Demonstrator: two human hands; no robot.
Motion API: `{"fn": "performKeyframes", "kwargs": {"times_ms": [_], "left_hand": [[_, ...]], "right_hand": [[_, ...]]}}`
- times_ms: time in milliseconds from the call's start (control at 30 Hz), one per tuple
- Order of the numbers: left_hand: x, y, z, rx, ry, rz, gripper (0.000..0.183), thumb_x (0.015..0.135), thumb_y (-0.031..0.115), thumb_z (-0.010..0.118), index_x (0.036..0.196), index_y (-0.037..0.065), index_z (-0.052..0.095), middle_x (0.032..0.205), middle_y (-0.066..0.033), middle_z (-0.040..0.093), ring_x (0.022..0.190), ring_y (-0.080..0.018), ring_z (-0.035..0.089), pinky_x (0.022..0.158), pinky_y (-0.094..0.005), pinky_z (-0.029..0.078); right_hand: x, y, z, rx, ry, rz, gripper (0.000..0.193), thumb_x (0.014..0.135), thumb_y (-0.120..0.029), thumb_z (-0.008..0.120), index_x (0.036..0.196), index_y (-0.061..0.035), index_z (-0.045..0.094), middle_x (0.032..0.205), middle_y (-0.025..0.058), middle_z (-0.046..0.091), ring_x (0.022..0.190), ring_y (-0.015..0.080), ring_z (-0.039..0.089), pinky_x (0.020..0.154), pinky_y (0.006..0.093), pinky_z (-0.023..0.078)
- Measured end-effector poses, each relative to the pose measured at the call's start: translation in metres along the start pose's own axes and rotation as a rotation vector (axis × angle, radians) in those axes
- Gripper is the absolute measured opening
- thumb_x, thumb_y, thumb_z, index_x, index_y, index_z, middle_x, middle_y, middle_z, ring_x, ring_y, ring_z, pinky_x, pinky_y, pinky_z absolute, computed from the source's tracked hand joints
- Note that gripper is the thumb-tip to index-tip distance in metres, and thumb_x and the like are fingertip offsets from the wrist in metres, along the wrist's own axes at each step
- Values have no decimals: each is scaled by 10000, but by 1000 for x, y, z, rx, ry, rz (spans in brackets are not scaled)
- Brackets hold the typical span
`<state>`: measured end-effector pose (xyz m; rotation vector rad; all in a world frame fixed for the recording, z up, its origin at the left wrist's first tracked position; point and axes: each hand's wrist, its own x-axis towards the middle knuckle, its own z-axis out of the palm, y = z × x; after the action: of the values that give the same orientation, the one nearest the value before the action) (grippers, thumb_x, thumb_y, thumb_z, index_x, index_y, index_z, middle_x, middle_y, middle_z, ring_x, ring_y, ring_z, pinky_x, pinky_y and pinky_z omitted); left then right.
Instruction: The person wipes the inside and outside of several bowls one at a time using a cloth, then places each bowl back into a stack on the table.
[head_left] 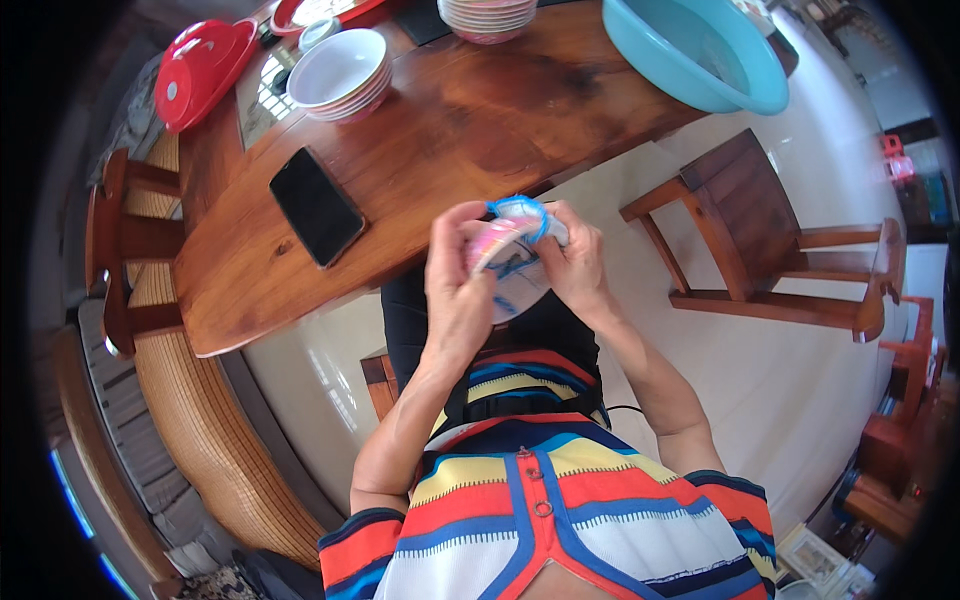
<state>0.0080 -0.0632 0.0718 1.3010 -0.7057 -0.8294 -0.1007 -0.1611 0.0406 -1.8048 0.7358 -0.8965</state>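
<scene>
Over the person's lap, just off the near edge of the table (480,150), a pinkish bowl (497,241) sits tilted between two hands. The left hand (455,255) is curled around its left side, fingers above and thumb below; the right hand (577,258) pinches closed at its right edge, so neither hand is free. A bright blue strip (521,206) runs along the upper rim, too blurred for me to tell what it is. The bowl is round and its wall slants up toward the right. From that grip, the bowl stack (338,75) lies toward the table's far left, beyond the phone (318,207), and the left hand is nearer to it; the basin (705,50) stands at the far right end.
</scene>
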Motion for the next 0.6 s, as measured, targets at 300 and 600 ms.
{"fn": "performKeyframes", "kwargs": {"times_ms": [300,600], "left_hand": [[-1,-4,11,-186,136,72,519,721,-37,472,1228,28,386,1135,-90,476,1068,-181,478,973,-290,359],[-6,19,-1,598,-306,151,508,727,-25,539,1219,48,436,1034,-149,552,978,-238,556,855,-322,436]], "right_hand": [[-30,-9,40,1083,138,841,197,925,-198,547,1046,-47,577,945,54,635,816,144,624,668,297,519],[2,-21,-22,-495,-154,-274,142,714,-30,617,843,-76,578,746,79,604,715,266,611,605,372,477]]}}
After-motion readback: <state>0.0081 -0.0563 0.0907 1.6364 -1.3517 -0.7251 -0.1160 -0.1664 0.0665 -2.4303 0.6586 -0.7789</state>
